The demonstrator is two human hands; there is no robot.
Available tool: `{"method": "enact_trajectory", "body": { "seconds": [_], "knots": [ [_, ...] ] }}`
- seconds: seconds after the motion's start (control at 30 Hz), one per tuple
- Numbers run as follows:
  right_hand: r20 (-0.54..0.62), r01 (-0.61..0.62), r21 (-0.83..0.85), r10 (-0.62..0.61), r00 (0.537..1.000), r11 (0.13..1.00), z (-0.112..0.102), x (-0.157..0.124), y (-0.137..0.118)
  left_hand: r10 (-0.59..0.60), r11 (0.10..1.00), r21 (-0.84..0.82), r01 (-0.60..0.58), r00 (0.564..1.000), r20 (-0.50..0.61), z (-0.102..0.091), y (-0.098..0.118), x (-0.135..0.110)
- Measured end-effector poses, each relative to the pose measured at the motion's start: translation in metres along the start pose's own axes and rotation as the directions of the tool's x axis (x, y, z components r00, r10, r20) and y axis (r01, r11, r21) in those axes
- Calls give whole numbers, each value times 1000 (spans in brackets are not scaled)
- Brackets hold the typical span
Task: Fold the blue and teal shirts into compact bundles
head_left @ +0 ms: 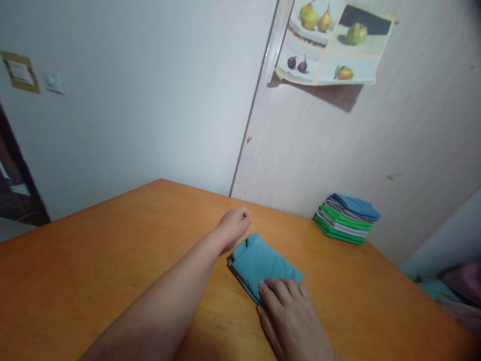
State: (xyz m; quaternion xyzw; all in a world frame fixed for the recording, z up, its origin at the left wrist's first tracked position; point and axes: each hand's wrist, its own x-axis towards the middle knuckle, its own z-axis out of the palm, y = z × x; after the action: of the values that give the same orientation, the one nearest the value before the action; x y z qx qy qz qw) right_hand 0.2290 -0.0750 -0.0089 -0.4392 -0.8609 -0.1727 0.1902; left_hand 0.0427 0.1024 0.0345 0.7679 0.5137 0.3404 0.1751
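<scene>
A folded teal cloth (pixel 263 263) lies on the table in front of me, its layers showing along the left edge and a small fold at the far left corner. My left hand (pixel 235 224) is curled into a fist just beyond that corner, with nothing seen sticking out of it. My right hand (pixel 291 313) rests on the cloth's near edge, fingers laid over the top and thumb set apart at the near side.
An orange-brown wooden table (pixel 124 240) reaches back to the wall. At its far right edge stands a stack of folded cloths (pixel 345 218) in green, grey and blue. Fruit pictures (pixel 334 42) hang on the panel above. Crumpled fabric (pixel 460 286) shows at far right.
</scene>
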Motion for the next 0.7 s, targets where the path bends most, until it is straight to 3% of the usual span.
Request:
{"method": "enact_trajectory", "body": {
  "seconds": [0.1,0.23,0.33,0.43,0.5,0.57,0.63,0.7],
  "knots": [
    [14,-18,31,18,1000,999,0,0,-1,146,989,-2,-146,989,-20,-5,36,-11],
    [49,-68,97,64,997,993,-4,-1,-5,340,932,73,-354,928,151,5,61,-39],
    [43,-90,240,82,996,967,-9,-3,-1,289,917,186,-352,910,299,16,50,-58],
    [-63,-143,429,187,980,892,-10,-7,20,208,923,232,-308,904,373,22,25,-68],
    [-139,-250,516,368,920,819,-5,-10,43,184,935,215,-282,904,385,23,12,-69],
    [-149,-396,577,568,809,714,3,-13,68,177,943,195,-270,902,395,23,4,-69],
    [-58,-521,604,685,727,604,12,-15,90,173,948,180,-262,900,401,22,1,-68],
    [43,-597,604,726,686,528,19,-17,103,169,953,167,-253,901,400,23,0,-66]
  ]
}}
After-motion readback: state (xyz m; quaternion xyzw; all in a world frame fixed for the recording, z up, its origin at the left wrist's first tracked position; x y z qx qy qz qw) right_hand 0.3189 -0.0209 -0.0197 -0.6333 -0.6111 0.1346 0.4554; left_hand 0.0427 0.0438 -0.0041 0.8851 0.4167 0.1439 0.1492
